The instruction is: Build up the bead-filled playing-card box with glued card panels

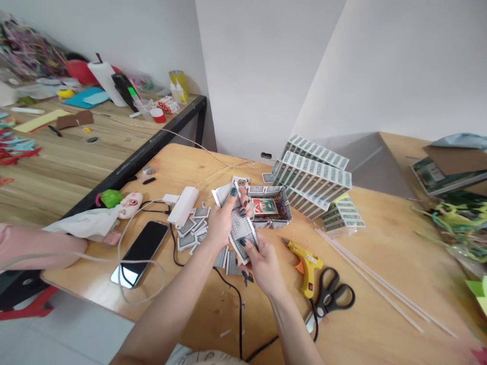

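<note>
A panel of joined playing cards [240, 230], grey-patterned backs showing, is held up between my two hands. My left hand [223, 218] grips its upper part, thumb on the face. Closed around the lower end is my right hand [264, 261], its thumb pressed on top. Just behind stands an open box made of cards [283, 205], with a red and green card pack [264, 206] inside. Loose playing cards [193, 230] lie scattered left of my hands, and more cards [233, 264] are partly hidden beneath them.
Right of my hands lie a yellow glue gun [311, 263], black scissors [335, 296] and thin white glue sticks [380, 276]. Stacked card boxes [312, 175] stand at the back. A phone [140, 254], white device [183, 207] and cables [240, 309] occupy the left and front.
</note>
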Motion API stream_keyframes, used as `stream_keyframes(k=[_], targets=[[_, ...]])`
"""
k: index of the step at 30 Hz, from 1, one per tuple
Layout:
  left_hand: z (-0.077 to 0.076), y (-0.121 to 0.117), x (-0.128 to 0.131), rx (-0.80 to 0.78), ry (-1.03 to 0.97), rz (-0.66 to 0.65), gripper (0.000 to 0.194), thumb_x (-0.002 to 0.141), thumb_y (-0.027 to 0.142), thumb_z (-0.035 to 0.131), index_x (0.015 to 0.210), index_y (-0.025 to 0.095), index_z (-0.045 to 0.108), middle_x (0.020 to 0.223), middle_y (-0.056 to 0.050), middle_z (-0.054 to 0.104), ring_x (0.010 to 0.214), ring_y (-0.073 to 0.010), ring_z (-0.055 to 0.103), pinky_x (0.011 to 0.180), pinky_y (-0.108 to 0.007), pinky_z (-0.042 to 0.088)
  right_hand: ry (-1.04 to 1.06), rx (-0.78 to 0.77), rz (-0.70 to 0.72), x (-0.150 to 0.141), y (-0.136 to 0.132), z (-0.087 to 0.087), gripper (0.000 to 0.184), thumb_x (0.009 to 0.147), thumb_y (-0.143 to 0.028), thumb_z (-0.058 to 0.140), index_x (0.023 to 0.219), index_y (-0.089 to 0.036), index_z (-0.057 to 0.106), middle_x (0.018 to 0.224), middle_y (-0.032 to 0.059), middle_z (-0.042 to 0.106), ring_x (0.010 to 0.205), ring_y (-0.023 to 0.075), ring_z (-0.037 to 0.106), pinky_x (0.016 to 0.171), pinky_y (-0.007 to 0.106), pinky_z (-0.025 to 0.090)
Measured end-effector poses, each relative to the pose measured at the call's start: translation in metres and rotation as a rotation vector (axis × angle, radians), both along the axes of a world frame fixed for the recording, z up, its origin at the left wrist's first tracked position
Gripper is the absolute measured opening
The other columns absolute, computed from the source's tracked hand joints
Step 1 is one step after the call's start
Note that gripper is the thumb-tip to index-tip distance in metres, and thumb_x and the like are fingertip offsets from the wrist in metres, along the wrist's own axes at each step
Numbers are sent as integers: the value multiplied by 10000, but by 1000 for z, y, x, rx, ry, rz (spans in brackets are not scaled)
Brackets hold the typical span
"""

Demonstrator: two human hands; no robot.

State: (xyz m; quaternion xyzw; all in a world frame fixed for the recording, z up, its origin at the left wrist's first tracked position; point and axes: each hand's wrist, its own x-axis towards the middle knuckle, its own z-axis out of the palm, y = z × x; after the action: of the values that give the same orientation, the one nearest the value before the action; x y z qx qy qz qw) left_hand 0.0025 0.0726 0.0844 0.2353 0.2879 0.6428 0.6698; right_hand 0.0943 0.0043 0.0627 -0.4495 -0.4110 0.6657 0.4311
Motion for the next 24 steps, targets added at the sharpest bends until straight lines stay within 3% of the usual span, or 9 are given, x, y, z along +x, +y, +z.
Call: stream_keyframes(k=[11,16,24], targets=[[-7,-8,-1,-44,21,74,187,739,294,668,819,149,582,605,22,509,501,-69,448,468,-193,370,-21,-1,-2,-4,-3,-1,236,810,-415,523,836,-204,422,456,-107,493,285,44,365,304,160,302],[-5,-7,-6,-41,8,35,171,736,265,670,832,155,581,630,21,530,504,-65,468,468,-187,377,31,28,73,-5,-2,2,217,829,-375,509,920,-213,397,541,-88,551,337,58,435,329,162,354],[-5,-13,-1,-59,40,86,208,728,296,677,825,141,579,666,-1,575,517,-73,502,469,-191,394,17,61,1,-6,-5,0,247,821,-367,534,962,-212,402,531,-98,533,343,52,410,347,163,345]])
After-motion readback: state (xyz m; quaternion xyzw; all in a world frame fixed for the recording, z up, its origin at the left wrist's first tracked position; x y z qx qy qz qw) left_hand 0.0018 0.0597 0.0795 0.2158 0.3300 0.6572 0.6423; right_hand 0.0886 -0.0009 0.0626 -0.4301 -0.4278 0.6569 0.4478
